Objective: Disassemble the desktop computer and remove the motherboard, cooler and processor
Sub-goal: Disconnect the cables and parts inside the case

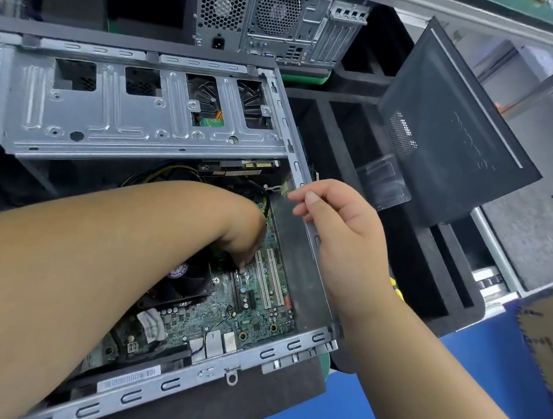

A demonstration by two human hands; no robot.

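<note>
Open desktop case (201, 371) lies on its side across lower and centre frame, its perforated metal rim running diagonally from bottom left to right of centre. Inside, green motherboard (248, 320) sits flat on the case floor, lower centre; the black cooler (187, 282) with its fan is mounted on it, partly under the left forearm; processor not visible. Two white expansion slots (271, 284) run beside the cooler toward the right wall of the case. Left hand (244, 236) reaches down into the case at centre, fingers bunched and pointing down, fingertips touching the board near a dark slot; whether they pinch anything, cannot tell. Right hand (339, 216) rests on the right case wall (301, 253), centre right, fingers loosely curled, thumb and forefinger extended along the top edge. Grey drive cage (134, 114) spans the upper left. Removed black side panel (449, 132) leans at upper right. A second computer tower (276, 16), rear facing the camera, stands at top centre.
</note>
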